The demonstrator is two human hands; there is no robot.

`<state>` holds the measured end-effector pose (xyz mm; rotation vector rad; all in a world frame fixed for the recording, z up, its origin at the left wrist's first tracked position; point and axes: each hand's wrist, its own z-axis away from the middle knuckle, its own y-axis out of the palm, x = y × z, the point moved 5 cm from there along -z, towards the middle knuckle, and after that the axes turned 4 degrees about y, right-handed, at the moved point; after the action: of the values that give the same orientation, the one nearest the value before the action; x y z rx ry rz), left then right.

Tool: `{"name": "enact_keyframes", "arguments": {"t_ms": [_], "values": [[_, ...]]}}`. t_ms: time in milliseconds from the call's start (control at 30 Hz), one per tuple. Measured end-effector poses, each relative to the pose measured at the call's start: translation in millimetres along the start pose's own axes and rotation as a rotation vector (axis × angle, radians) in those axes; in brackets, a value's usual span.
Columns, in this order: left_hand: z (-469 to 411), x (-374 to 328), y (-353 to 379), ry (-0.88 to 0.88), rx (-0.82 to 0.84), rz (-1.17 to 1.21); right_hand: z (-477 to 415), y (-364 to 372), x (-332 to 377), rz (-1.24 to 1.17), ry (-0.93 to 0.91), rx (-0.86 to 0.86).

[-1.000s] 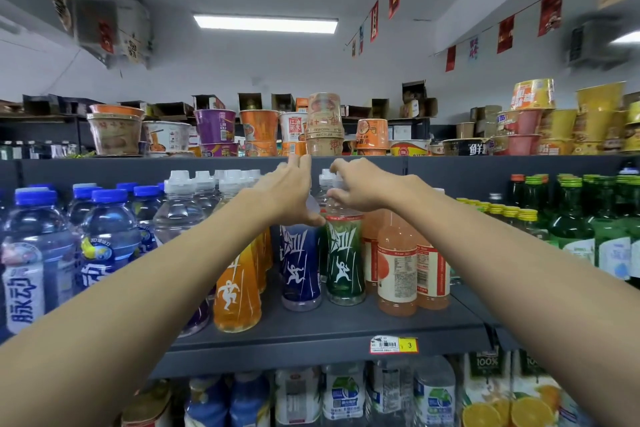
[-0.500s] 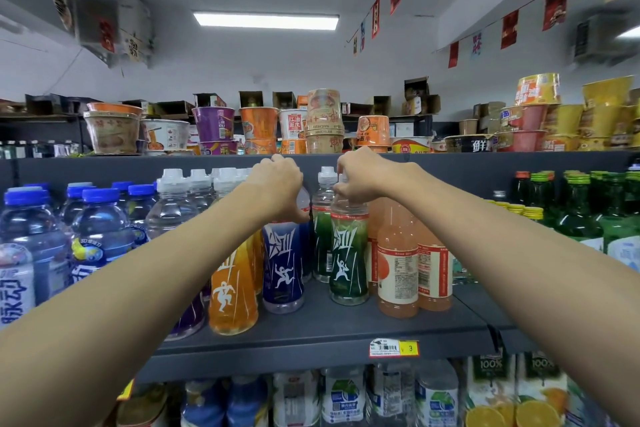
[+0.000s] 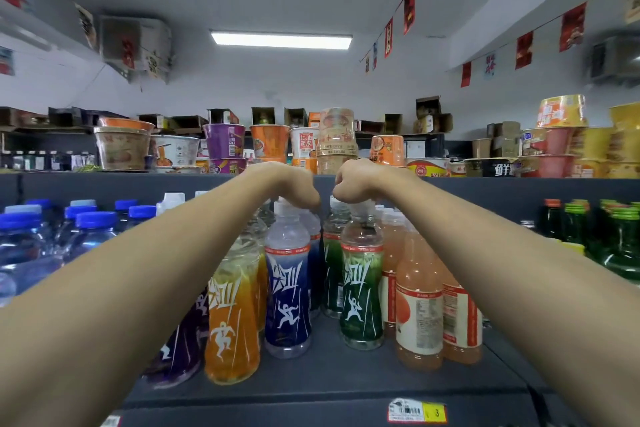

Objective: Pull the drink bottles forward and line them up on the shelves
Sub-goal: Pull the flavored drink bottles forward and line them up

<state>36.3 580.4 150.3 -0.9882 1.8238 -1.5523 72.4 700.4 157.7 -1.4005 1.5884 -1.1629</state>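
- Clamps the left grip over the white cap of the blue bottle — fingers curled down round the top, wrist bent.
- Clamps the right grip the same way on the cap of the green bottle, fingers folded round it.
- Has both bottles upright on the grey shelf, side by side with a narrow gap between, set back from the front edge.
- Shows the orange bottle just left of the blue one and nearer the front edge, with a purple bottle beside it, half hidden behind the left forearm.
- Shows more bottles in rows behind the held pair.
- Shows peach juice bottles just right of the green bottle, close together.
- Shows water bottles with blue caps at far left and green glass bottles at far right.
- Carries noodle cups on the ledge above — and a price tag on the shelf's front lip.
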Motion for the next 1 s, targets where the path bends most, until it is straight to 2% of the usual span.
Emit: {"name": "enact_keyframes", "arguments": {"t_ms": [400,633,800,1000], "values": [[-17,6,-5,0.066,-0.068,-0.043,-33,4,12,0.256,0.028,-0.017],[-20,8,-2,0.094,-0.082,-0.036,-30,-3,1,0.132,0.004,0.09],[-23,10,-6,0.084,-0.082,-0.01,-31,-1,-4,0.025,0.023,0.027],[-34,12,-19,0.042,-0.091,0.073,-36,-2,-2,0.058,0.055,0.003]]}}
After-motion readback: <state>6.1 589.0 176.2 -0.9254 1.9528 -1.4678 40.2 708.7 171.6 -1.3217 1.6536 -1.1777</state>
